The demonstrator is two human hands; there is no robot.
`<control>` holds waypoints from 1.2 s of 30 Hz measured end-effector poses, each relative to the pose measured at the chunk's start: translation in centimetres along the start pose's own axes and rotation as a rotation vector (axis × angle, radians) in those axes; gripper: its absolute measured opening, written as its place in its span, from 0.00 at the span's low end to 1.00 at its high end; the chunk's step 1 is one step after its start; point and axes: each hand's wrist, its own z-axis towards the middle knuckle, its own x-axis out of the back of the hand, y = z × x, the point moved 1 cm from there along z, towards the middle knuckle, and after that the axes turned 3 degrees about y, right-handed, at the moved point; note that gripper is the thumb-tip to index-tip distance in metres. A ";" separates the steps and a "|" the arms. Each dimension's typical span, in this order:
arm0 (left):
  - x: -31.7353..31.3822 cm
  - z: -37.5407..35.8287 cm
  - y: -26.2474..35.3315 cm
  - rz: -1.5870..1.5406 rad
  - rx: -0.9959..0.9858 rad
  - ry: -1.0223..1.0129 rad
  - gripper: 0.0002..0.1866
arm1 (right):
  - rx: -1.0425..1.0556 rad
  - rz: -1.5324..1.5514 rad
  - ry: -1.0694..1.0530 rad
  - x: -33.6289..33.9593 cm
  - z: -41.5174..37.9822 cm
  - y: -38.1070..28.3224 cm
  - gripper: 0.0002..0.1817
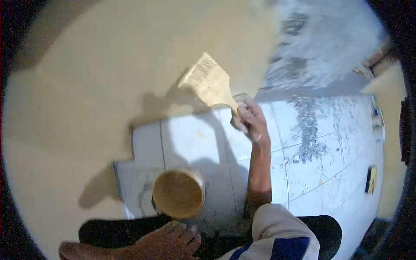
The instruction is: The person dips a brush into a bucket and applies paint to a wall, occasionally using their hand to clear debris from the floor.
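My right hand (249, 117) is closed around the handle of a wide brush (210, 82). The brush is coated in cream paint, and its bristles point up and left, in front of a beige wall surface (130, 52). Below and to the left of the hand, a round bucket (178, 194) of tan-coloured paint stands on the white tiles. A bare foot (169, 242) shows at the bottom beside the bucket. My left hand is not in view.
Grey debris is scattered over the white tiled floor (260, 173) on the right. A rough grey-white patch (320, 43) covers the wall at upper right. A small black and yellow object (371, 180) lies near the right edge. Black shapes (112, 232) lie along the bottom.
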 end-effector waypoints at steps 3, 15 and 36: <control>-0.1 0.5 -0.9 -0.197 -0.020 -0.050 0.22 | 0.210 0.115 0.232 0.3 -0.8 -3.0 0.13; 0.2 2.6 -0.4 -0.062 -0.062 -0.065 0.27 | 0.820 -0.372 0.602 -1.4 1.6 -16.3 0.13; -0.3 3.5 -0.1 -0.039 -0.074 -0.035 0.24 | 0.078 0.188 0.510 -2.1 -0.6 -4.2 0.12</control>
